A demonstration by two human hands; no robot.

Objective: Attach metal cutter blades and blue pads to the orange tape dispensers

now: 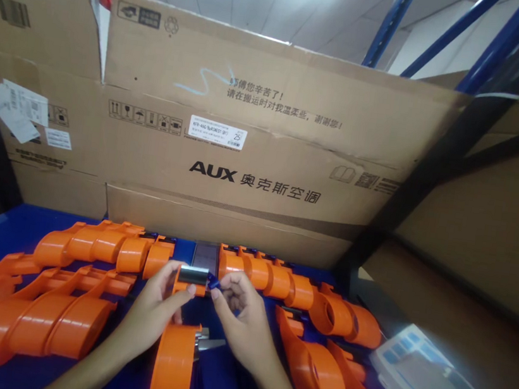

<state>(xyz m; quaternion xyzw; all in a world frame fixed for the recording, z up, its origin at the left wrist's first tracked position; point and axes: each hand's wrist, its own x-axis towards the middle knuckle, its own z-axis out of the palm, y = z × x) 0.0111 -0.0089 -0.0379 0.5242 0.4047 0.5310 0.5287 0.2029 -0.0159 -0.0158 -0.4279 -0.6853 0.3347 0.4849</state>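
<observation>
An orange tape dispenser (174, 365) is held in front of me, its dark roller and serrated edge (194, 274) at the top. My left hand (157, 308) is closed around the dispenser's upper end, thumb on the orange front. At the roller's right end, my right hand (241, 313) pinches a small dark blue piece (213, 282) between thumb and fingers. It touches or nearly touches the roller end; I cannot tell which. A tapered metal piece (211, 344) sticks out to the right of the dispenser's ring.
Rows of orange tape dispensers lie on the blue surface, on the left (37, 321) and right (317, 374). A white device with blue panels (414, 361) and a cable sits at the right. An AUX cardboard sheet (256, 219) stands behind, between dark rack posts (417, 158).
</observation>
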